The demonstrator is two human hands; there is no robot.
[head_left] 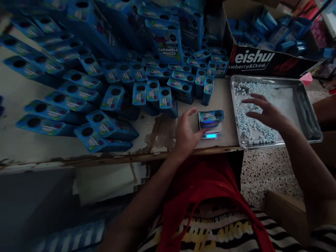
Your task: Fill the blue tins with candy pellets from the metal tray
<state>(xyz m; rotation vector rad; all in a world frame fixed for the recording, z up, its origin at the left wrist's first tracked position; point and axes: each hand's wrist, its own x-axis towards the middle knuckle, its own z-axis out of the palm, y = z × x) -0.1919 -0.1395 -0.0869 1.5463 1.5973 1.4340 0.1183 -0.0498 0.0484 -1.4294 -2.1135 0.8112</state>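
Note:
A small blue tin sits on a little digital scale with a lit blue display, near the table's front edge. My left hand rests on the table just left of the scale, fingers apart, thumb close to the scale's front, holding nothing. My right hand hovers with spread fingers over a metal tray that holds many small pale blue candies. Nothing shows between its fingers.
Many blue tins lie stacked over the left and back of the worn white table. A cardboard box with more blue items stands behind the tray. The speckled floor shows below the tray.

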